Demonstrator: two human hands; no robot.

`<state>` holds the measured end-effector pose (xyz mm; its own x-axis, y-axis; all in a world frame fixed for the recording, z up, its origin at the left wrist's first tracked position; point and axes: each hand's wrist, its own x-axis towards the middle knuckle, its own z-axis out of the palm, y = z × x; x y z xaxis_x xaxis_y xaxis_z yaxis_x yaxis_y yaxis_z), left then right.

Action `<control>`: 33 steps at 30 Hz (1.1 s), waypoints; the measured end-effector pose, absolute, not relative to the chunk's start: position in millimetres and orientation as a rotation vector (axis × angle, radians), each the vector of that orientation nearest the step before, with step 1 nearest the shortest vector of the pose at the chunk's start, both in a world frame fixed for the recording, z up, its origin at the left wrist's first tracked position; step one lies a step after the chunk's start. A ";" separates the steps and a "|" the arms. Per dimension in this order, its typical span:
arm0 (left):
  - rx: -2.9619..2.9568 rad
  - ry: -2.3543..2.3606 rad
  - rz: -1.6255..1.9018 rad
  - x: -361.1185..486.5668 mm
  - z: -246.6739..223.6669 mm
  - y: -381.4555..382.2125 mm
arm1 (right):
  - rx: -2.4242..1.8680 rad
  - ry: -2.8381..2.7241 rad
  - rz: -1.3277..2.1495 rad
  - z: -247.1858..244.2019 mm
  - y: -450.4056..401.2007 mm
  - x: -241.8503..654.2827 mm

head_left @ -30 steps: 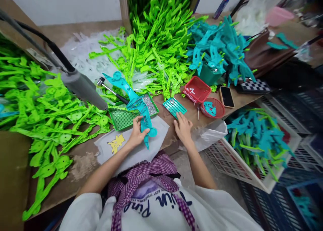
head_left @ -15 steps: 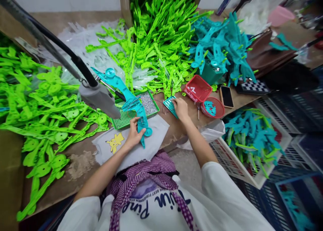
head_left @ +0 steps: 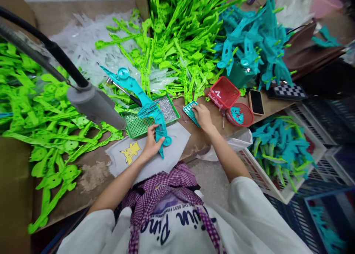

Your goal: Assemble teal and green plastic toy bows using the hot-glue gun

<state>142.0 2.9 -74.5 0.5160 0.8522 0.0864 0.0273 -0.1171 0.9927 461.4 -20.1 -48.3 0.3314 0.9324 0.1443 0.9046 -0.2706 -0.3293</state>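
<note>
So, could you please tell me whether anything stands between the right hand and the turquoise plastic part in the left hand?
Nothing tall visibly does; lying low between the right hand and the turquoise part are the small teal tray and the right end of the green plastic tray of silver pieces.

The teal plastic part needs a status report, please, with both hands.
Left hand gripping teal plastic part. Right hand at small teal tray. Black-handled tool close beside part.

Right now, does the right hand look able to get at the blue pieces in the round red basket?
Likely yes: the right hand is at the teal tray, the blue pieces lie in an open basket, with only a screwdriver between.
</note>
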 end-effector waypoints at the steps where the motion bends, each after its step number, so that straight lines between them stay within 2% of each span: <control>1: 1.544 0.777 0.844 142.0 -75.3 3.0 | -2.246 -1.627 0.110 -49.2 -19.1 462.6; 7: 1.545 0.707 0.854 144.0 -81.3 1.0 | -2.163 -1.452 0.121 -31.6 -14.3 460.0; 10: 1.537 0.659 0.886 145.2 -80.5 -0.4 | -1.988 -1.431 0.119 -11.2 -24.7 414.1; 15: 1.598 0.594 0.885 142.9 -74.9 0.8 | -1.527 -1.851 0.380 1.8 -35.2 323.7; 19: 1.614 0.590 0.889 141.7 -75.2 2.2 | -1.548 -1.874 0.347 -2.1 -30.0 309.8; 26: 1.564 0.584 0.901 144.1 -76.7 2.7 | -1.619 -1.569 0.183 -11.6 -36.6 307.7; 33: 1.566 0.612 0.882 144.0 -76.4 1.6 | -1.304 -2.151 -0.030 -52.2 -13.4 324.7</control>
<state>144.0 1.6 -76.4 0.5771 0.7915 0.2014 -0.0886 -0.1845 0.9788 324.7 -13.4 -52.2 -0.3240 0.7957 0.5118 0.8096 0.5131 -0.2853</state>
